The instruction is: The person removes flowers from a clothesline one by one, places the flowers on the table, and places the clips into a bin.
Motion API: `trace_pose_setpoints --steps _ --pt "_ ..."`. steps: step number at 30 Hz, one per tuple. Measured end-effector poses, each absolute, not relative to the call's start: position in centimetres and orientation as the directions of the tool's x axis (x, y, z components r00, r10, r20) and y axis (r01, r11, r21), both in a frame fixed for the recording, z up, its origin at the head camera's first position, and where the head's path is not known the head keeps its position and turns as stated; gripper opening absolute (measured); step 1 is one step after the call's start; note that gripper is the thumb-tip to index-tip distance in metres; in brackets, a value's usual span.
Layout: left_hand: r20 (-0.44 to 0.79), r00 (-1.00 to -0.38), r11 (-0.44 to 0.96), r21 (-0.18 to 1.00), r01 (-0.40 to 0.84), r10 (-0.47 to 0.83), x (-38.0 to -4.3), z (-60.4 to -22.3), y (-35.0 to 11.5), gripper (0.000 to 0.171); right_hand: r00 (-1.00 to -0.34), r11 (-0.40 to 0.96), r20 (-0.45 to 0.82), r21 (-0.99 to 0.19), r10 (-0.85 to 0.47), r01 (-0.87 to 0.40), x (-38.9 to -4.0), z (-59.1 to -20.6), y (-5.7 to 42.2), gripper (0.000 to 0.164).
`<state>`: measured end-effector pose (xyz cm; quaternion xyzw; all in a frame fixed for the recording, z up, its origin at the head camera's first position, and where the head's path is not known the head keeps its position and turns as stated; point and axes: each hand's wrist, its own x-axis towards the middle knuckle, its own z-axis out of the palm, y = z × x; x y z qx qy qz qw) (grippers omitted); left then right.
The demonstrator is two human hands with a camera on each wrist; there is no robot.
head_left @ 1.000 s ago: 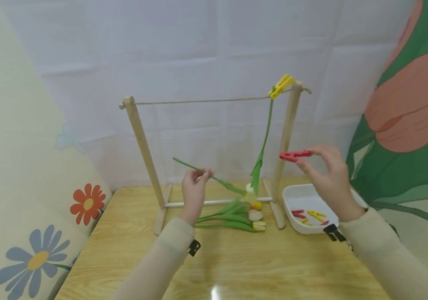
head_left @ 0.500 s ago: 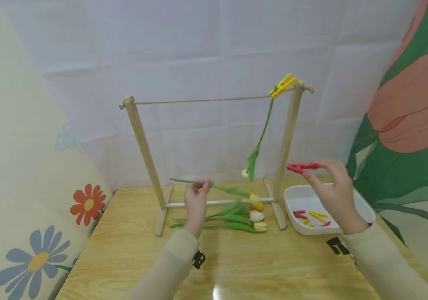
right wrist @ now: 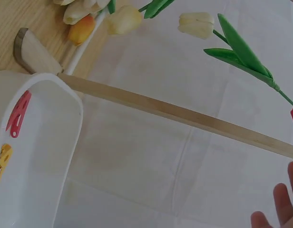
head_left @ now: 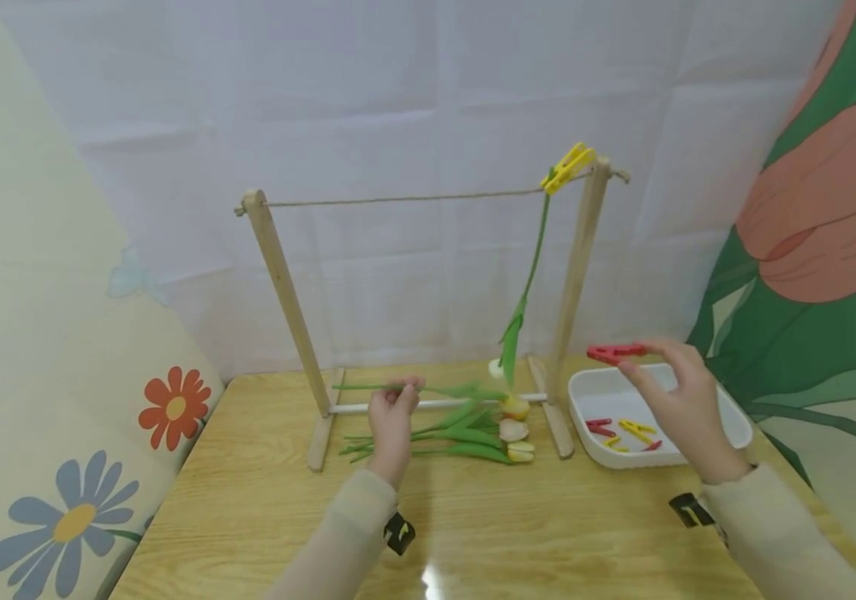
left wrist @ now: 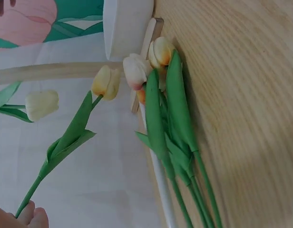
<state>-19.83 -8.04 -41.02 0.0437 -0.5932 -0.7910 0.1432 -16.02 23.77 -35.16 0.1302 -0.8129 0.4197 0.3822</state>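
My left hand pinches the green stem of a pale yellow tulip, which points to the right, level above the tabletop. Below it a bunch of tulips lies on the wood, with white, yellow and orange heads. Raised over the white tub, my right hand holds a red clothespin between thumb and fingers. A white tulip hangs head down from the cord, clipped by a yellow clothespin. In the right wrist view that hanging tulip's head shows near the top.
Two wooden posts on feet carry the cord, and a white rod joins them low down. At the right, the white tub contains red and yellow clothespins. A white cloth hangs behind.
My left hand has lowered the tulip, its stem going from slanted to level. The right hand has moved down and rightward with the red clothespin. The hanging tulip has swung.
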Motion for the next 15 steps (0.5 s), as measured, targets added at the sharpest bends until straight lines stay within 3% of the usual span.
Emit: trace_pose_setpoints --steps 11,15 --pt "-0.008 -0.961 -0.365 0.926 0.098 -0.276 -19.8 -42.9 -8.7 0.012 -0.648 0.631 0.760 -0.529 0.053 -0.568 -16.7 -37.0 25.2 0.024" --pt "-0.006 -0.961 -0.404 0.908 0.111 -0.278 -20.0 -43.5 -8.8 0.005 -0.682 0.642 0.730 -0.543 0.042 -0.541 -17.1 -37.6 25.9 0.022"
